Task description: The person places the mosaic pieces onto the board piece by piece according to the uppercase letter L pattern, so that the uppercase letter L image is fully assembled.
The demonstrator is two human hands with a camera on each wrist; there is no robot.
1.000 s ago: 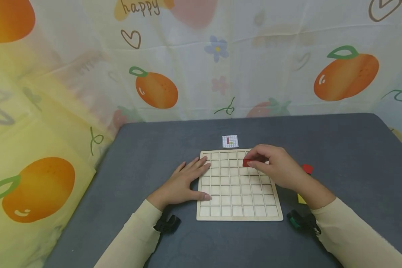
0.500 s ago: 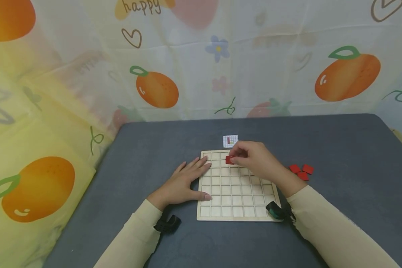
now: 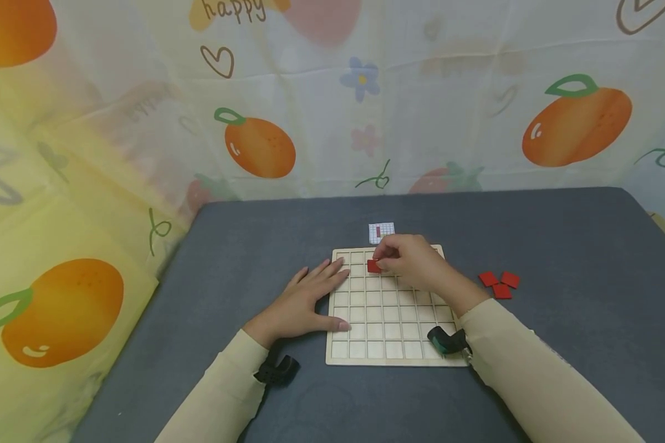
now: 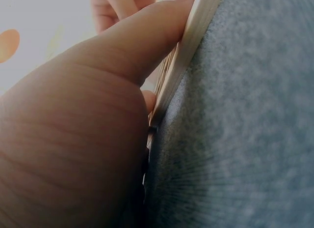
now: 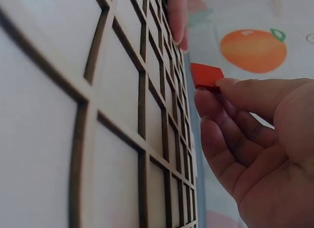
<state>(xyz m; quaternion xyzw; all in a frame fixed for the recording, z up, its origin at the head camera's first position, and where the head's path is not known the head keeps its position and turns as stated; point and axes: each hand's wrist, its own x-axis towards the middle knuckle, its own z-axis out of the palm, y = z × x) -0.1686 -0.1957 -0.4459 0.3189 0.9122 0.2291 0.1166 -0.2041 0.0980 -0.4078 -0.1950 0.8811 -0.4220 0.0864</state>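
Note:
A pale wooden grid board lies on the table in the head view. My left hand rests on its left edge with the fingers spread and straight; the left wrist view shows the thumb against the board's rim. Between thumb and fingertips my right hand pinches a red square tile over the far part of the grid. In the right wrist view this tile is held a little off the board's surface, slightly tilted.
Several red tiles lie on the table right of the board. A small printed grid card lies just beyond the board's far edge. Behind the table hangs a patterned cloth. Black wrist devices sit at both sleeves.
My right hand has moved left over the board with the red tile, from the middle-right columns toward the left-centre ones. The left hand has stayed in place.

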